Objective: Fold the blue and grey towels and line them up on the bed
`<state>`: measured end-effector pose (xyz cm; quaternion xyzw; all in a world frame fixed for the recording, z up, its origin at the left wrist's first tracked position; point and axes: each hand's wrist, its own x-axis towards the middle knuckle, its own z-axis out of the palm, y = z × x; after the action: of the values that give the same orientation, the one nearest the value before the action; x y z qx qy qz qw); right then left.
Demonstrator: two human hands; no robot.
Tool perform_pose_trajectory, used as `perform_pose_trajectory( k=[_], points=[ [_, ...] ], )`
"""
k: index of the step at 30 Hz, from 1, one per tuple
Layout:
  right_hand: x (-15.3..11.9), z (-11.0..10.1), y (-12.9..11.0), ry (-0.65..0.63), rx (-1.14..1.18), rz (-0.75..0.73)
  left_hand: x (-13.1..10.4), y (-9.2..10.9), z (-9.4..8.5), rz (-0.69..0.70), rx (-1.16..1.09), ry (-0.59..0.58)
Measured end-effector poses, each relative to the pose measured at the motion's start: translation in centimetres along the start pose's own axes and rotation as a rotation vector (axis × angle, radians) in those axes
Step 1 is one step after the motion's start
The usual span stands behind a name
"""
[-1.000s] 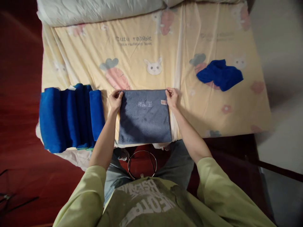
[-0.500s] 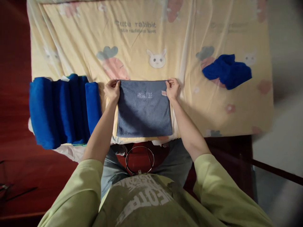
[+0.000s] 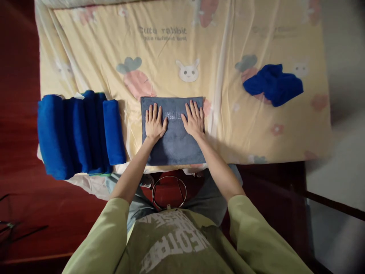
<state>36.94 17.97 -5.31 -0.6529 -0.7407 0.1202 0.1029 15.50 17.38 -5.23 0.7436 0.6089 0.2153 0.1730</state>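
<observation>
Two hands, both palm down on one grey towel (image 3: pixel 176 148) laid flat at the near edge of one bed (image 3: pixel 248 129). Left hand (image 3: pixel 154 123) on the far left part, fingers (image 3: pixel 154 110) straight and slightly apart, gripping nothing. Right hand (image 3: pixel 194 120) on the far right part, fingers likewise extended and a little spread, with no hold on anything. Between the two, one line of pale lettering (image 3: pixel 173 115), upside down to the wearer. To the left of the towel, a row of blue cloths (image 3: pixel 54 137), folded or rolled, side by side: at least four, exact count impossible to tell. Well apart to the right, one crumpled blue cloth (image 3: pixel 273 85), partly over one printed carrot. Below the bed edge, between two legs, one metal ring (image 3: pixel 186 190).
</observation>
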Motion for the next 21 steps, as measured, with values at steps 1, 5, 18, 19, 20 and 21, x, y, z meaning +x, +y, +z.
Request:
perform_pose_trajectory(
  k=[1, 5, 18, 19, 20, 21],
  points=[
    [0.2, 0.1, 0.1, -0.010, -0.005, 0.006, 0.1, -0.3, 0.2, -0.010, 0.003, -0.002],
    [0.6, -0.8, -0.2, -0.032, -0.022, 0.022, 0.3, 0.4, -0.4, -0.024, 0.016, -0.014],
    [-7.1, 0.1, -6.2, -0.024, 0.081, 0.037, -6.2, 4.7, 1.0, 0.056, -0.020, -0.070],
    [-7.5, -0.2, -6.0, -0.015, 0.079, 0.038, -6.7, 4.5, 0.6, 0.045, -0.010, -0.056],
    [-8.0, -0.5, -5.6, 0.000, 0.073, 0.044, -7.3, 4.2, 0.1, 0.025, 0.003, -0.040],
    [-8.7, -0.8, -5.2, 0.013, 0.067, 0.053, -8.1, 3.8, -0.3, 0.003, 0.014, -0.029]
  ],
)
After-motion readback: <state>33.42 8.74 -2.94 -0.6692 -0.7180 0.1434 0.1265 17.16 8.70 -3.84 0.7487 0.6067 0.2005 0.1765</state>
